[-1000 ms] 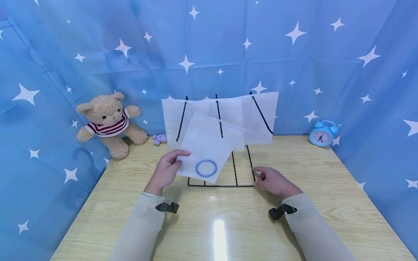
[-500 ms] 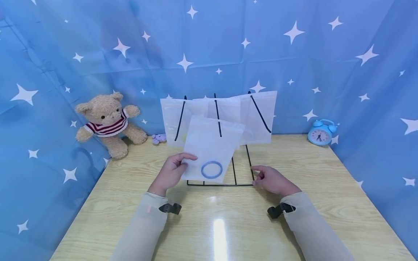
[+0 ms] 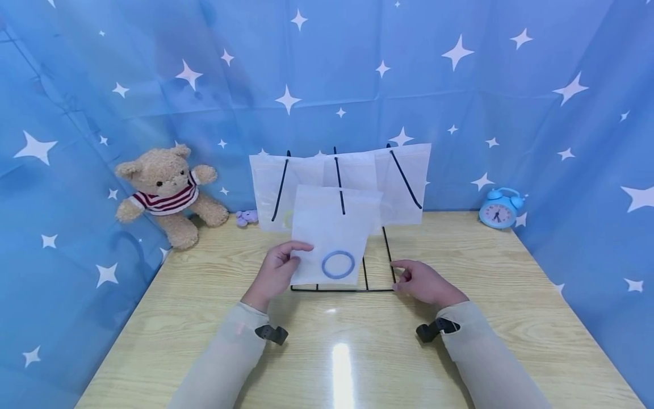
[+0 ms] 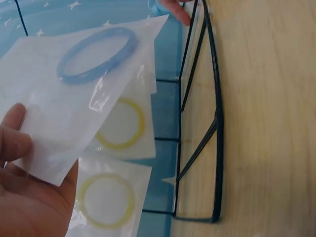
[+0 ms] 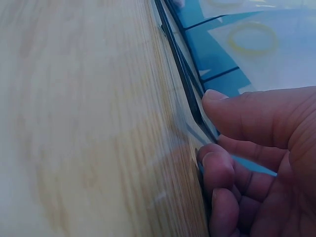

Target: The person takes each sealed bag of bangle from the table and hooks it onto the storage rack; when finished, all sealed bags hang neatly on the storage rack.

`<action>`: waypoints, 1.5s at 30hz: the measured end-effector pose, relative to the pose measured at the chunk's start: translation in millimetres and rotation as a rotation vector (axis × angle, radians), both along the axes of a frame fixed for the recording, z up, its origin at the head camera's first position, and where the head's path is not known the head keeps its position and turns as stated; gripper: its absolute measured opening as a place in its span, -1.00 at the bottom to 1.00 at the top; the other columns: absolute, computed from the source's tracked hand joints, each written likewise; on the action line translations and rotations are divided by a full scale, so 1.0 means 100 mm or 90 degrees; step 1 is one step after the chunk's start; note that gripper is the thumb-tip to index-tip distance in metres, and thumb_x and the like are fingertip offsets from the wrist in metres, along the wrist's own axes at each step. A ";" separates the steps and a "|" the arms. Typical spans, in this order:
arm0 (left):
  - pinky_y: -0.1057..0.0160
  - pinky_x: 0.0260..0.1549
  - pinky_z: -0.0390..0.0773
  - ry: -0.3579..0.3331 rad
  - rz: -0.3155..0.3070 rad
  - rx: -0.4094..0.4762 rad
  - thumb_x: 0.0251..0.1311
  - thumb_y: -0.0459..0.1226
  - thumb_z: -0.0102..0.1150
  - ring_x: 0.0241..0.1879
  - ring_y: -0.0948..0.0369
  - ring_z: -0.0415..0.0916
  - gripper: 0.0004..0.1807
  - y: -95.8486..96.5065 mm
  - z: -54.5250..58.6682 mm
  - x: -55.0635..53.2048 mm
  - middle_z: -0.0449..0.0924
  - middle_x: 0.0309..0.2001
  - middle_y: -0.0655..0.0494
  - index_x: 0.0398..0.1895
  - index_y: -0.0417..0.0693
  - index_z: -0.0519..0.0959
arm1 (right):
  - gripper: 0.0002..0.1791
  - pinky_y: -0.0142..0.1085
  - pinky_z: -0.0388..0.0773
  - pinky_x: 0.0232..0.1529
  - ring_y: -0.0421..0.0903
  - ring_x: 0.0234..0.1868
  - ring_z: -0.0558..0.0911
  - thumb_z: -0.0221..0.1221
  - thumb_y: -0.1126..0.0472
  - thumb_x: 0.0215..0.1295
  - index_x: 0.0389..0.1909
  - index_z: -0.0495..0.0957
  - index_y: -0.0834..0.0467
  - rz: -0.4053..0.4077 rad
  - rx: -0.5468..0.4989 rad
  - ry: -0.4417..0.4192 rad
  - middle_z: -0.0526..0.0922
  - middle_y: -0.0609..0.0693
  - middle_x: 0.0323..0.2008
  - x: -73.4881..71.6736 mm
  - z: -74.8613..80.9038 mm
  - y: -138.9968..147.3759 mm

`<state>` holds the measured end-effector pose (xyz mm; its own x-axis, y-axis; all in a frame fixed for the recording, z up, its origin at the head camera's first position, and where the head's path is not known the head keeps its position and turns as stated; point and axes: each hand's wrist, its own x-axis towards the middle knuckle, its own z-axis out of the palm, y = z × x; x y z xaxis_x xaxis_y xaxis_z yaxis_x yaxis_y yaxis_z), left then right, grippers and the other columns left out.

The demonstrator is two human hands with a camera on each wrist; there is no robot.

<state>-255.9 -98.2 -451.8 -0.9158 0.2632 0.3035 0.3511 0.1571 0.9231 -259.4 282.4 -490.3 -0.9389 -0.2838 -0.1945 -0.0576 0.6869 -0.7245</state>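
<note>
My left hand [image 3: 274,274] pinches the lower left edge of a white bag [image 3: 327,221] between thumb and fingers. A blue ring [image 3: 323,268] shows through its lower right part. The tip of the middle prong [image 3: 341,199] on a black wire rack [image 3: 337,291] shows in front of this bag's upper part; the hole is too small to make out. Behind it, more white bags [image 3: 268,187] hang from the prongs, with yellow rings [image 4: 106,200] visible in the left wrist view. My right hand [image 3: 424,281] grips the right front corner of the rack's base.
A teddy bear [image 3: 166,193] in a striped top sits at the left by the starry blue curtain [image 3: 357,68]. Nearby lies a small purple toy [image 3: 247,217]. A blue alarm clock [image 3: 501,209] stands at the back right of the wooden table [image 3: 388,352].
My left hand has moved right, and the blue-ring bag has swung from a slant to nearly upright. The right hand keeps its place at the rack's corner.
</note>
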 end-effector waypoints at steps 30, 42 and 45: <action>0.25 -0.10 0.53 -0.109 0.055 0.092 0.47 -0.46 -0.05 -0.01 0.15 0.53 -0.59 0.33 -0.05 -0.27 0.60 0.23 0.10 0.17 0.00 0.71 | -0.27 -0.21 0.44 -0.32 -0.03 -0.31 0.50 0.34 0.21 0.40 0.54 0.36 0.22 -0.015 0.011 -0.009 0.58 0.04 -0.27 -0.01 -0.01 -0.01; 0.29 -0.21 0.63 -0.127 0.060 0.136 0.45 -0.48 -0.07 -0.16 0.18 0.64 -0.59 0.42 -0.05 -0.41 0.64 0.05 -0.03 0.17 -0.07 0.70 | -0.28 -0.19 0.45 -0.33 -0.03 -0.32 0.50 0.34 0.24 0.40 0.54 0.36 0.24 -0.013 0.014 -0.004 0.58 0.04 -0.28 0.00 -0.01 -0.02; 0.30 -0.24 0.61 -0.129 0.064 0.145 0.43 -0.50 -0.07 -0.21 0.18 0.62 -0.58 0.43 -0.05 -0.44 0.62 -0.01 -0.03 0.15 -0.08 0.70 | -0.28 -0.19 0.45 -0.32 -0.03 -0.32 0.51 0.35 0.24 0.40 0.53 0.37 0.23 -0.013 0.015 -0.005 0.59 0.04 -0.28 0.00 0.00 -0.02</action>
<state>-299.7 -55.3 -456.3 -0.9816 0.1145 0.1530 0.1497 -0.0372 0.9880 -259.4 280.5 -490.5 -0.9430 -0.2599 -0.2079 -0.0381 0.7047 -0.7084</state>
